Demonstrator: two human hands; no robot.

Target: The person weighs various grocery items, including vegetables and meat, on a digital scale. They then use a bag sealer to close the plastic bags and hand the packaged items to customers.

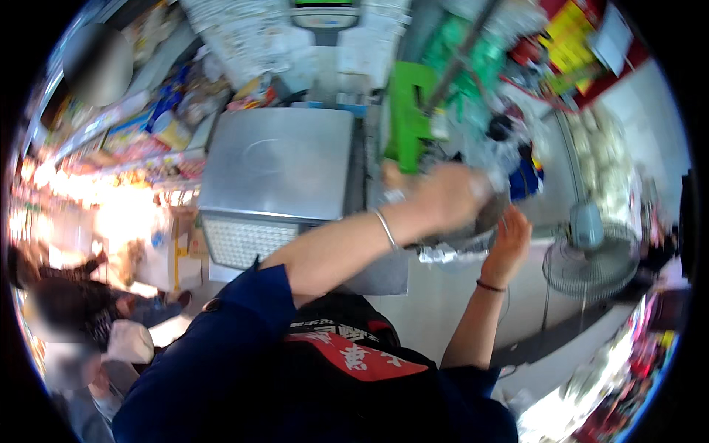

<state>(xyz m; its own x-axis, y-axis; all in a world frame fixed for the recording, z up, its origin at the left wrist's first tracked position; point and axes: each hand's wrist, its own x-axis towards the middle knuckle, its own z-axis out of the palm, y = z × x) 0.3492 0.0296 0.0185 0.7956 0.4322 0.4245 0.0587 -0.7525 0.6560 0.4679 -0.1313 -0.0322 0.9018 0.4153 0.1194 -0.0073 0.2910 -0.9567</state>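
Observation:
Both of my hands are to the right of a weighing scale with a steel platter (282,166). My left hand (451,196), blurred, reaches across from the left, a silver bangle (386,228) on its wrist. Some clear plastic (498,166) appears beside its fingers. Close by on the right, my right hand (510,235) has its fingers pointing up, with a dark band (491,286) around the wrist. Between the two hands is a dark brownish thing (492,215), too blurred to name. Whether either hand grips it cannot be told.
The scale's key panel (249,239) faces me, its display (325,16) on a post behind. A green plastic piece (407,116) and green bags (465,61) are beyond my hands. At right is a fan (591,260). People (83,310) are at left, near packed shelves (133,138).

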